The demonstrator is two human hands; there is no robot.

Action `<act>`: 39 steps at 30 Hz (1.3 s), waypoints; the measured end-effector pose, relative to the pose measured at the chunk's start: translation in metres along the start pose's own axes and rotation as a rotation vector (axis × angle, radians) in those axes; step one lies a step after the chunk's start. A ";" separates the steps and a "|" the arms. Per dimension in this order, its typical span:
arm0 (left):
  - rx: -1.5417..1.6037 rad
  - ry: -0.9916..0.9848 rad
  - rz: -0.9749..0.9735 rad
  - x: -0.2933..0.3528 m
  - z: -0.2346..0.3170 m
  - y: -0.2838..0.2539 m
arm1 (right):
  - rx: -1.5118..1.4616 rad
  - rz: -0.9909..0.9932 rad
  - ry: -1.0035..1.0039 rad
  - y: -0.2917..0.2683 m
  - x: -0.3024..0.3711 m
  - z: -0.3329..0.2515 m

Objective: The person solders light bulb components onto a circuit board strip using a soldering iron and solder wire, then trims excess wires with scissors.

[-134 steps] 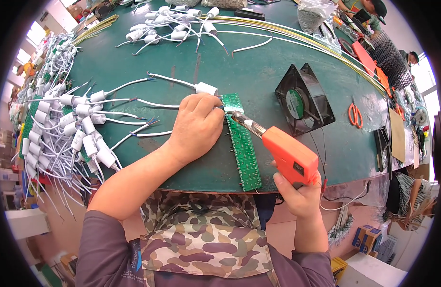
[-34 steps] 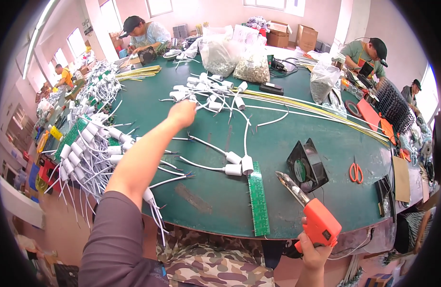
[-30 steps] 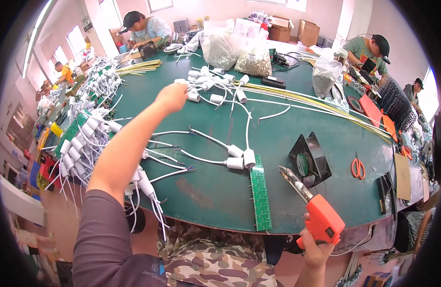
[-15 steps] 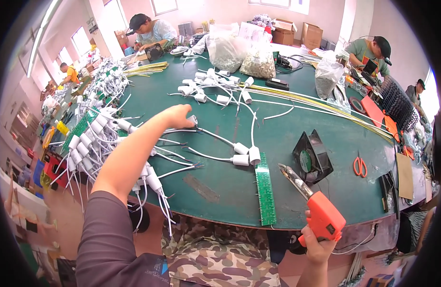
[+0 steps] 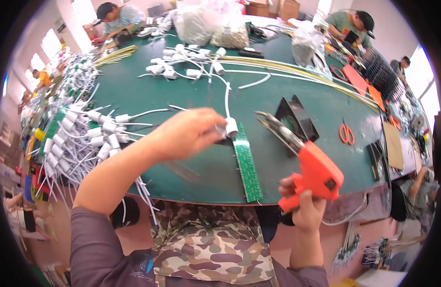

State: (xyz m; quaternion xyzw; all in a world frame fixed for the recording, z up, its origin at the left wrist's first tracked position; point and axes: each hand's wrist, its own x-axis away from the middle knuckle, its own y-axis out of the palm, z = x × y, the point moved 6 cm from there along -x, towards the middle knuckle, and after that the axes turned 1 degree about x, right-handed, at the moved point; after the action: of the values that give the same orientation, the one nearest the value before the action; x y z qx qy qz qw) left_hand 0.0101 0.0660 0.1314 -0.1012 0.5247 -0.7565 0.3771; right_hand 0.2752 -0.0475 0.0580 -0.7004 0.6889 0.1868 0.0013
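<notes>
My right hand (image 5: 309, 208) grips the handle of an orange-red soldering gun (image 5: 321, 170), its metal tip pointing up and left beside a black fan (image 5: 297, 119). A narrow green circuit board strip (image 5: 248, 172) lies lengthwise near the table's front edge. At its far end stands a white cylindrical lamp socket (image 5: 231, 128) with a white wire. My left hand (image 5: 199, 134), slightly blurred, is beside that socket. Its fingers are closed on another white socket (image 5: 220, 134), mostly covered by them. A heap of white wired sockets (image 5: 62, 143) lies to the left.
More sockets (image 5: 170, 74) lie farther back, near long yellow and white rods (image 5: 302, 74). Orange scissors (image 5: 346, 134) lie to the right. Plastic bags (image 5: 196, 24) stand at the back. Co-workers sit at the far left (image 5: 120, 21) and far right (image 5: 349, 28).
My left hand has moved right and nearer, from the loose wires to the sockets at the board's far end. My right hand has raised the soldering gun a little. The whole view has shifted.
</notes>
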 end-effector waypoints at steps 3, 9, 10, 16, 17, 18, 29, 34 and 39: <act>0.341 -0.099 -0.071 0.007 0.026 0.032 | 0.021 0.030 0.059 0.022 -0.019 0.004; 0.702 -0.148 -0.147 0.008 0.051 0.072 | -0.092 0.023 0.075 0.038 -0.032 0.019; 0.751 -0.168 -0.136 0.009 0.053 0.074 | -0.088 0.029 0.076 0.039 -0.031 0.020; 0.881 -0.218 -0.069 0.021 0.044 0.093 | -0.041 -0.029 0.041 0.048 -0.027 0.018; 0.889 -0.231 -0.071 0.022 0.044 0.094 | -0.024 -0.041 0.058 0.048 -0.026 0.019; 0.890 -0.230 -0.070 0.023 0.046 0.095 | -0.008 -0.054 0.074 0.048 -0.026 0.019; 0.595 -0.114 0.199 0.018 0.052 0.086 | 0.343 -0.027 -0.181 0.055 -0.025 0.018; 0.795 -0.225 0.196 0.021 0.045 0.090 | 0.442 -0.055 -0.254 0.053 -0.024 0.025; 0.559 -0.061 0.325 0.018 0.051 0.079 | 0.628 -0.047 -0.492 0.065 -0.021 0.008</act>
State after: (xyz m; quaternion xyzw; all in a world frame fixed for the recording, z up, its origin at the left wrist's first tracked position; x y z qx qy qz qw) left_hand 0.0620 0.0039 0.0803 0.0689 0.2946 -0.7977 0.5217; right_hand 0.2110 -0.0285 0.0721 -0.6159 0.6753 0.1292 0.3845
